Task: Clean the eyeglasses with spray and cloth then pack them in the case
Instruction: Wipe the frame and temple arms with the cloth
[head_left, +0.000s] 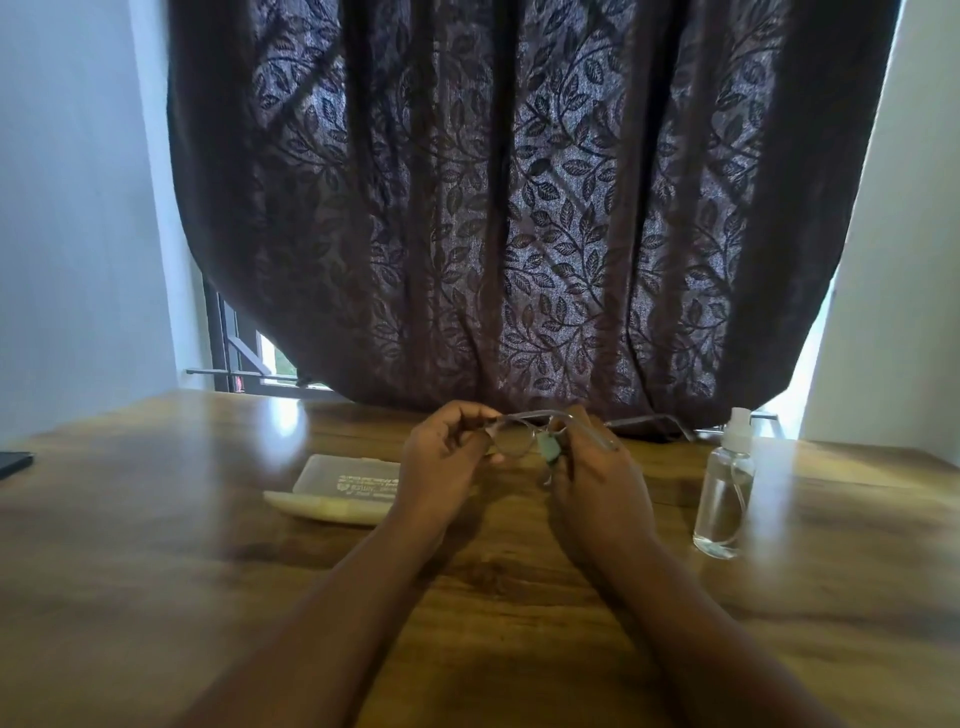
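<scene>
- The left hand (441, 457) pinches the eyeglasses (524, 436) at one end, above the table (156, 519).
- The right hand (597, 483) pinches the cloth (551, 451) on a lens.
- Wipe gently; support the frame.
- The case (337, 488) and spray bottle (724, 488) stand nearby.

Thin-framed eyeglasses (514, 439) aloft, cloth (550, 449) against lens

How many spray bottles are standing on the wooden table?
1. The clear plastic spray bottle with a white nozzle stands upright on the brown wooden table, to the right of the right hand. No other bottle is visible.
</scene>
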